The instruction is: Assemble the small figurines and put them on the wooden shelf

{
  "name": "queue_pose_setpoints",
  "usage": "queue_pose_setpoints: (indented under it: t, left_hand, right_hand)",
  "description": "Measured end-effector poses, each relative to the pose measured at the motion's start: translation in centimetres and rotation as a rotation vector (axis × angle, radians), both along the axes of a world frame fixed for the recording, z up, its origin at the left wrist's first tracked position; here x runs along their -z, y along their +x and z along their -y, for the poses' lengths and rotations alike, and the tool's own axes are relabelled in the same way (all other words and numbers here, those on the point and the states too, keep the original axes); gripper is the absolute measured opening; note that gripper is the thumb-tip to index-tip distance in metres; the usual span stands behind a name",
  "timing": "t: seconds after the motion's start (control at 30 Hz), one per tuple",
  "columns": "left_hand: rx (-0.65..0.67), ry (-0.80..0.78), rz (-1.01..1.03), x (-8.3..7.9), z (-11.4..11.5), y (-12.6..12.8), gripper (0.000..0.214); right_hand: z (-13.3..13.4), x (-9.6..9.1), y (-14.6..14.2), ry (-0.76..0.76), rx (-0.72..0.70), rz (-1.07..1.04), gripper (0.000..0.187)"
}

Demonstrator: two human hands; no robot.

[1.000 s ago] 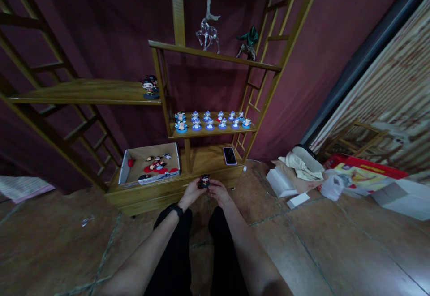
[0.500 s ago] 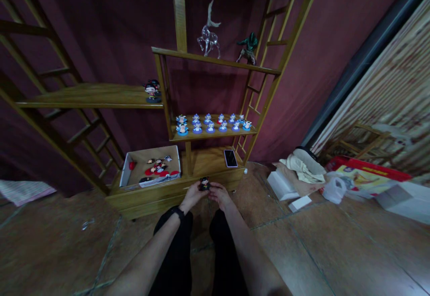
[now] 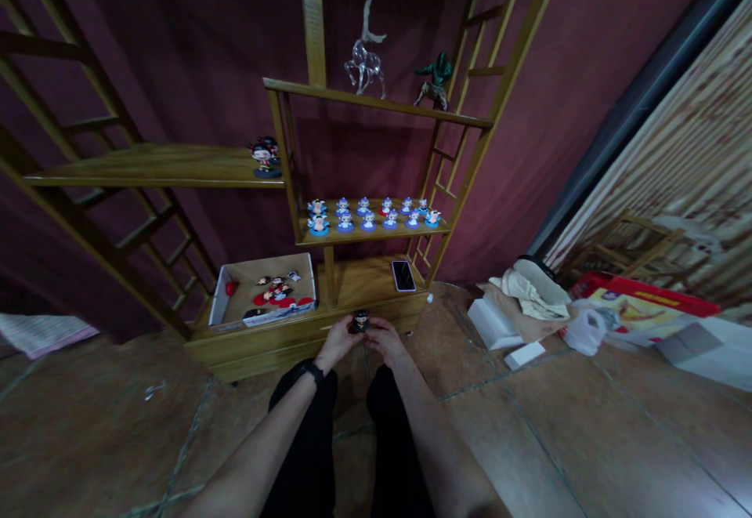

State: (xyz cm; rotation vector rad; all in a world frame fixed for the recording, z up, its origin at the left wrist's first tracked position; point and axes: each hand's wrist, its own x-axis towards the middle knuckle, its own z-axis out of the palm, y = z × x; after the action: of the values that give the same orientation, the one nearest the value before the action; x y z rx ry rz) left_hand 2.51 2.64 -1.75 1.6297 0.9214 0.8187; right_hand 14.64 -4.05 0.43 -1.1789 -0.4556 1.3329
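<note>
1. At the far left, a pink patterned cloth [image 3: 36, 331] lay on the tiled floor, beside the wooden shelf unit [image 3: 146, 164].
2. A dark-haired figurine on a dark base [image 3: 265, 158] stood at the right end of the wide left shelf.
3. Below it, an open cardboard box [image 3: 250, 269] sat on the bottom board and held several small red and dark pieces, too small to tell apart.
4. The left hand [image 3: 334, 342], with a black band at the wrist, gripped the small dark figurine [image 3: 360, 320] from its left side with the fingertips.
5. That figurine was held upright between both hands, just in front of the unit's bottom edge and above the person's knees in black trousers.
6. The right hand [image 3: 384, 338] gripped the same figurine from its right side, fingers curled around it.
7. Above the hands, two rows of blue-based figurines [image 3: 369, 217] stood on the small middle shelf.
8. A glass deer [image 3: 365, 54] and a green figure [image 3: 435, 79] stood on the top shelf.
9. A phone [image 3: 403, 275] lay flat on the bottom board, right of the upright post.
10. Further right, white boxes [image 3: 491, 322], a cream cloth [image 3: 530, 289], a plastic bag [image 3: 581, 331] and a red carton [image 3: 643, 301] lay on the floor.
</note>
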Motion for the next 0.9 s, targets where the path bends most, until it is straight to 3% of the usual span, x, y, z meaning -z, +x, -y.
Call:
queue_pose_setpoints:
  t: [0.33,0.63,0.77,0.9]
  left_hand:
    - [-0.006,0.137,-0.126,-0.2,0.4,0.3,0.028]
    - [0.103,-0.203,0.151,-1.2,0.6,0.4,0.031]
    - [0.056,-0.335,0.163,-2.0,0.9,-0.3,0.025]
    - [0.028,-0.370,0.186,-2.4,1.1,-0.6,0.024]
  right_hand:
    - [-0.1,-0.5,-0.5,-0.027,0.027,0.027,0.031]
    - [-0.3,0.2,-0.5,0.010,0.035,0.055,0.036]
    - [-0.2,0.4,-0.4,0.006,0.009,0.082,0.037]
    - [-0.3,0.4,-0.4,-0.003,0.003,0.105,0.037]
